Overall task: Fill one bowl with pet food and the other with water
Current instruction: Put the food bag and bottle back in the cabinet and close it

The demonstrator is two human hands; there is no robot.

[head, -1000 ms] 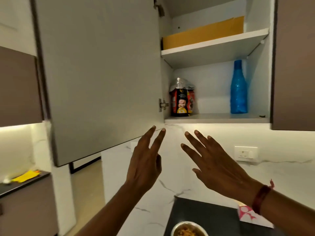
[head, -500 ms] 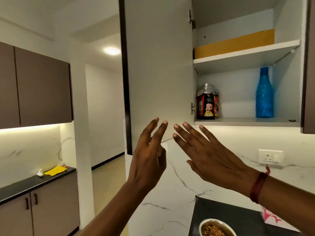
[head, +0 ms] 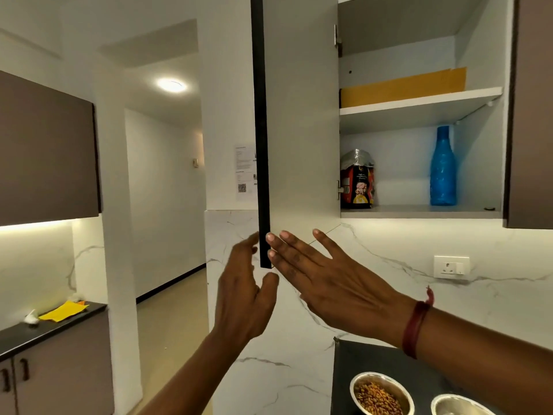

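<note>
Fingers [head: 273, 238] spread, seemingly touching the cabinet door [head: 299, 115] edge.

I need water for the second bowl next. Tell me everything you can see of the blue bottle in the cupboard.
The blue bottle stands upright on the lower shelf of the open cupboard, towards its right side. It looks like translucent plastic with a textured body, a narrow neck and a blue cap. Nothing touches it but the shelf; the pet food bag stands apart at the left. Its fill level cannot be told.
</note>
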